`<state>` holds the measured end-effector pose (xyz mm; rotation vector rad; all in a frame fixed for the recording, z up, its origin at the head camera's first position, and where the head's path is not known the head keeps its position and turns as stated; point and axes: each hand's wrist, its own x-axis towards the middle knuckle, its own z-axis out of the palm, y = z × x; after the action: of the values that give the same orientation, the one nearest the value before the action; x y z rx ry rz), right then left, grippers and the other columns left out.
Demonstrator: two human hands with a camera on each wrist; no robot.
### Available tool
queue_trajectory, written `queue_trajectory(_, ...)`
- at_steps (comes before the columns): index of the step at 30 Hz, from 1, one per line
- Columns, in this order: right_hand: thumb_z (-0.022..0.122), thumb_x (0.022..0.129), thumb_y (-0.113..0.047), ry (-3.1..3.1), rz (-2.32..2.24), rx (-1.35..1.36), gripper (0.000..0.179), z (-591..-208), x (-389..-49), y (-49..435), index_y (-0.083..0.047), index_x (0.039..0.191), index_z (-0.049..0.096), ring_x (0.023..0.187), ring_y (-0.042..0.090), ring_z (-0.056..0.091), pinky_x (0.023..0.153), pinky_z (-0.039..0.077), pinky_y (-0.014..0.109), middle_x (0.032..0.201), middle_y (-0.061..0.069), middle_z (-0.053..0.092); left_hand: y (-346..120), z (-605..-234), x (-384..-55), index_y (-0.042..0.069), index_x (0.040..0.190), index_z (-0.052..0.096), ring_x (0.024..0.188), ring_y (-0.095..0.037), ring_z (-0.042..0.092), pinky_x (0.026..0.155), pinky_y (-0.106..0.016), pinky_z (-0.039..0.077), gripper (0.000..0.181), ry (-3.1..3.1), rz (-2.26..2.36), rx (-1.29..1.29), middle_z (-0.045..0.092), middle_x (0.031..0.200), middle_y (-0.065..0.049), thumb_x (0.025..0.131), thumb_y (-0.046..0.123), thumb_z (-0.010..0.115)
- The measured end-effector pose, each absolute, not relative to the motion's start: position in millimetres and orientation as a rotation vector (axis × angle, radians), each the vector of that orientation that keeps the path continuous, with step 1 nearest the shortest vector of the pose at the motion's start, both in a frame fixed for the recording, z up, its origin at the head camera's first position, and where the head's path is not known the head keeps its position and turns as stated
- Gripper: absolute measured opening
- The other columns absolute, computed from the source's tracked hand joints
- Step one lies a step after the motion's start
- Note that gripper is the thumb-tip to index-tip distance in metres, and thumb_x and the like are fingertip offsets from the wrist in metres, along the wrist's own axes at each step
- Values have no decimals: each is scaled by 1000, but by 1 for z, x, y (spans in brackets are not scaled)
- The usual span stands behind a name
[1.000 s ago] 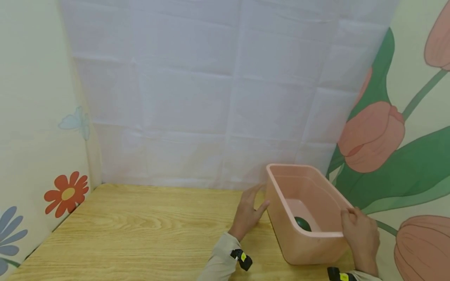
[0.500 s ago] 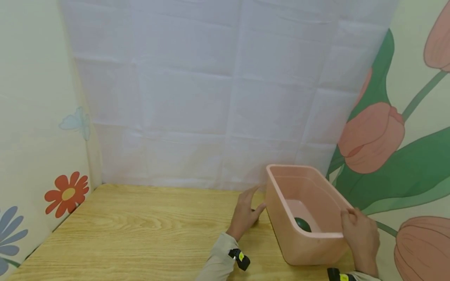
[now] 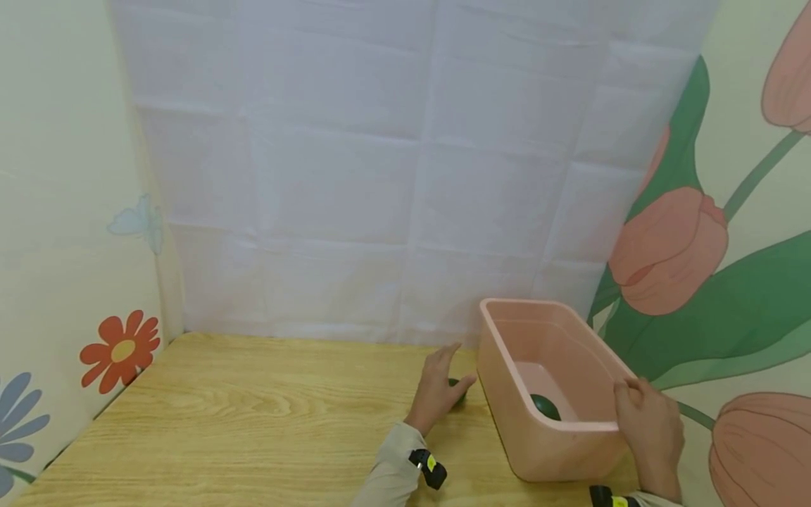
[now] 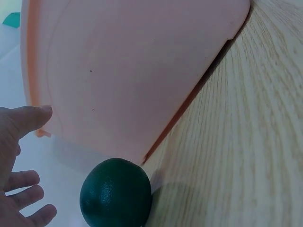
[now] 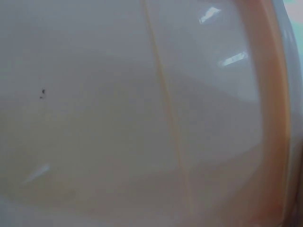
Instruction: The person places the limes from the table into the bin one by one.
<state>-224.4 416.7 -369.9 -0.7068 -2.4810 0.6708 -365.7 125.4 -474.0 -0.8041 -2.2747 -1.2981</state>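
A dark green round fruit with dimpled skin sits on the table beside the pink plastic bin. My left hand is by this fruit, thumb and fingers spread apart, and partly hides it in the head view. The left wrist view shows a gap between the fingertips and the fruit. With my right hand I grip the bin's rim at its near right corner. Inside the bin lies another dark green fruit, partly hidden by the near rim. Only the bin's pale wall fills the right wrist view.
The wood-grain table extends left of the bin. A white creased sheet hangs behind it. Walls with painted flowers stand on both sides, the right wall close to the bin.
My left hand has drawn slightly left, away from the bin's side, and the fruit beside it has come into view. My right hand and the bin have hardly moved.
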Motion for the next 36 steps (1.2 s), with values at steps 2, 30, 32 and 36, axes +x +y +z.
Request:
queue_trajectory(2,38,100,-42,-2484,674,-705,57,-370,-225,417,1,132,60,111,57,53,80,46,67,134,35,52,125,-474,-366,7,148,45,133,-37,44,106,-53,42,67,-2283,-1297,-804,50,145,-17,93,32,73)
queue_trajectory(30,40,100,-40,-2437,664,-683,55,-371,-225,416,1,129,62,110,56,54,81,46,67,139,32,50,124,-488,-366,6,146,49,128,-40,47,100,-57,45,72,-2505,-1279,-767,52,141,-20,86,28,81)
queue_trajectory(32,39,100,-40,-2447,670,-691,56,-371,-224,416,1,130,62,112,56,53,82,46,67,140,32,49,124,-490,-366,6,145,50,127,-40,48,98,-57,45,71,-2525,-1260,-776,53,139,-19,85,27,82)
queue_trajectory(36,38,101,-41,-2458,674,-700,56,-370,-225,415,1,131,61,113,56,52,84,45,67,142,32,48,124,-493,-367,5,143,52,124,-40,50,94,-54,50,70,-2544,-1238,-797,56,136,-18,84,25,83)
